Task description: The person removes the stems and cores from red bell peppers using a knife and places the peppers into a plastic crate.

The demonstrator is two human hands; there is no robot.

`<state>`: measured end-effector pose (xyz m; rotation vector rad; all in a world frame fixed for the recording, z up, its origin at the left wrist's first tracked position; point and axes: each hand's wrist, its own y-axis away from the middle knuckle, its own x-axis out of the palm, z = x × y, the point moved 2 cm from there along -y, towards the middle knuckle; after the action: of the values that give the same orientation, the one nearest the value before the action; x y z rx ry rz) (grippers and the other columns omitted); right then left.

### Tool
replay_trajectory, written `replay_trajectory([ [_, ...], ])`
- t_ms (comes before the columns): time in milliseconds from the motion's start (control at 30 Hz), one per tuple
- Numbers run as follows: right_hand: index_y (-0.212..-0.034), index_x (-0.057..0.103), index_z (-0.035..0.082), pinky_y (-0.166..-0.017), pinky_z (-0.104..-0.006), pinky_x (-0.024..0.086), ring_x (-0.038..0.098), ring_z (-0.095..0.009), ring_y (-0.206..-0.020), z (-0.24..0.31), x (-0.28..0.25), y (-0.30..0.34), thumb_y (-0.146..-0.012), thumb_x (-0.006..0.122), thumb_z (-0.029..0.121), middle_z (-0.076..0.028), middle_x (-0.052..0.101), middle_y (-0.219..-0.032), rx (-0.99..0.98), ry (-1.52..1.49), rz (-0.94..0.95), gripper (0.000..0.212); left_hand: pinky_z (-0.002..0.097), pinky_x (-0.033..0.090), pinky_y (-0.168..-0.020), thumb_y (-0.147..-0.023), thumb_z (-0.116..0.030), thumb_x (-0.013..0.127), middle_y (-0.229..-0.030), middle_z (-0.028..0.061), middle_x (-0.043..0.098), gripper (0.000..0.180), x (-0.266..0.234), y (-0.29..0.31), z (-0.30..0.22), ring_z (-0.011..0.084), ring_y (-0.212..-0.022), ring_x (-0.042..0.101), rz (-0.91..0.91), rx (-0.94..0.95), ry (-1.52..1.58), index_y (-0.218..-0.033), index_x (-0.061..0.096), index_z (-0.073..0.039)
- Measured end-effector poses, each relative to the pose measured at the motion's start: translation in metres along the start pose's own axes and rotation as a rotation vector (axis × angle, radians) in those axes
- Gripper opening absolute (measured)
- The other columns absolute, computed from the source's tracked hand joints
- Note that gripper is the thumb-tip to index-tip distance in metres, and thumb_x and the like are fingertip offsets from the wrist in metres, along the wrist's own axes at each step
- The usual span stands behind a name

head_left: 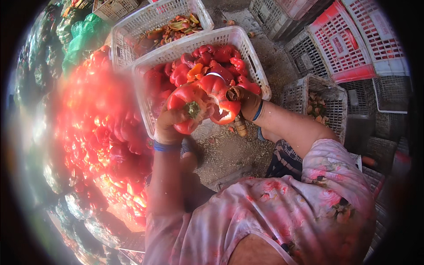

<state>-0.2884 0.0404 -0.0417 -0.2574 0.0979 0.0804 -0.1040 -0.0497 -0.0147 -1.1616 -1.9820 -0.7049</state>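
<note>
My left hand (168,123) is closed around a red bell pepper (181,101), whose pale core and green seed cluster face up. Close beside it, my right hand (248,105) is closed, its fingers stained dark. A brown wooden handle (240,126) sticks out below that hand; any blade on it is hidden. A cut, hollow piece of red pepper (229,111) touches the right fingertips, near the other pepper. Both hands are over the near edge of a white plastic crate (258,66) filled with red pepper pieces (225,53).
Left of me lies a large heap of red peppers (106,137), washed out by glare. Behind the near crate stands another white crate (132,24) with pepper scraps. To the right are a crate of trimmings (342,99) and stacked red-and-white crates (340,46). Seeds litter the floor (221,154).
</note>
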Motion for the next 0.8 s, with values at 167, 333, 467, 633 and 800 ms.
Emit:
replay_trajectory([
  [167, -0.117, 0.054, 0.009, -0.050, -0.0292, 0.046, 0.055, -0.018, -0.060, 0.011, 0.025, 0.005, -0.096, 0.041, 0.053, -0.007, 0.063, -0.088, 0.524, -0.709, -0.117, 0.050, 0.0485, 0.051, -0.087, -0.070, -0.028, 0.066, -0.122, 0.0200, 0.057, 0.068, 0.001, 0.016, 0.000, 0.0363, -0.107, 0.059, -0.097, 0.194, 0.378, -0.129, 0.049, 0.000],
  [333, -0.105, 0.059, 0.011, -0.040, -0.0285, 0.044, 0.055, -0.018, -0.046, 0.024, 0.012, -0.019, -0.093, 0.042, 0.065, -0.006, 0.063, -0.074, 0.463, -0.763, -0.241, 0.058, 0.0477, 0.053, -0.078, -0.082, -0.021, 0.060, -0.107, 0.0185, 0.060, 0.044, 0.012, 0.010, -0.014, 0.0345, -0.093, 0.061, -0.428, 0.401, 0.271, -0.119, 0.052, 0.003],
  [467, -0.110, 0.060, 0.013, -0.049, -0.0302, 0.050, 0.063, -0.015, -0.065, 0.005, -0.045, -0.055, -0.083, 0.068, 0.053, -0.002, 0.066, -0.085, 0.293, -0.527, -0.390, 0.049, 0.0412, 0.051, -0.076, -0.088, -0.016, 0.056, -0.100, 0.0130, 0.061, 0.029, 0.003, 0.009, -0.019, 0.0271, -0.090, 0.060, -0.543, 0.345, 0.157, -0.112, 0.056, 0.001],
  [633, -0.127, 0.057, 0.007, -0.091, -0.0420, 0.051, 0.063, -0.031, -0.111, -0.088, -0.129, -0.082, -0.070, 0.073, 0.059, -0.015, 0.065, -0.119, 0.869, 0.905, -0.553, 0.078, 0.0381, 0.050, -0.080, -0.089, -0.018, 0.056, -0.102, 0.0100, 0.061, 0.029, 0.014, 0.004, -0.010, 0.0241, -0.093, 0.059, -0.616, 0.293, 0.158, -0.113, 0.056, -0.002],
  [800, -0.122, 0.063, 0.012, -0.095, -0.0448, 0.051, 0.062, -0.032, -0.114, -0.189, -0.140, -0.096, -0.086, 0.063, 0.050, -0.017, 0.064, -0.123, 1.084, 1.112, -0.434, 0.052, 0.0358, 0.050, -0.078, -0.092, -0.021, 0.050, -0.098, 0.0086, 0.061, 0.028, 0.009, -0.001, -0.003, 0.0222, -0.089, 0.060, -0.701, 0.211, 0.103, -0.111, 0.056, -0.003],
])
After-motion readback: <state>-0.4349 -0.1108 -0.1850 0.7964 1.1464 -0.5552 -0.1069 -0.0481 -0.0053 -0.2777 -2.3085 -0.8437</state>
